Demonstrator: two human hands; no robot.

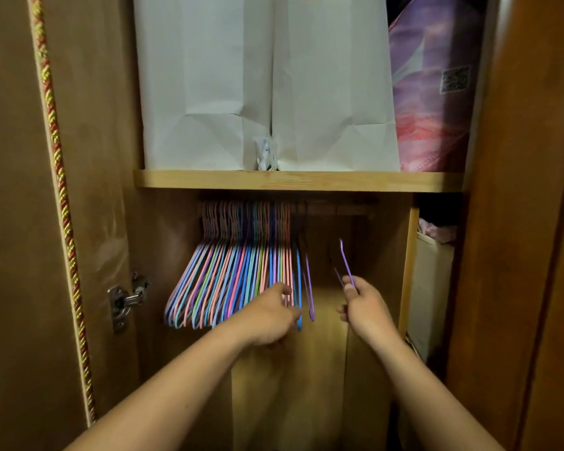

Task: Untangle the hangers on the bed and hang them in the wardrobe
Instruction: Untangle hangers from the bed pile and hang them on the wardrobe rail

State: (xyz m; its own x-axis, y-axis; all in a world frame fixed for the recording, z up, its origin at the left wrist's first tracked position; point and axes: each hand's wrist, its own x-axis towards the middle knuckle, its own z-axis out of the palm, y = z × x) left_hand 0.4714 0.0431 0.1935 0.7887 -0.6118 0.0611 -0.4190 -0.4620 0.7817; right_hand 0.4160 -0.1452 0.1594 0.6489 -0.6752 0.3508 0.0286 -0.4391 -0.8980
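Observation:
Several pastel wire hangers [228,281] hang packed together on the dark rail [332,208] under the wardrobe shelf, filling its left half. A blue hanger and a purple hanger [309,288] hang at the right end of the row. My left hand [274,315] reaches into the row's right end, fingers curled around the lower bars of the pink and blue hangers there. My right hand [360,302] pinches a loose purple hanger [345,262], held upright below the bare right part of the rail, its hook pointing up.
A wooden shelf [297,180] above the rail carries two white paper bags [267,92] and a pink-purple package [437,92]. The open door [62,190] with a metal hinge [126,299] stands left; a wooden divider [407,271] and a light box [432,288] stand right.

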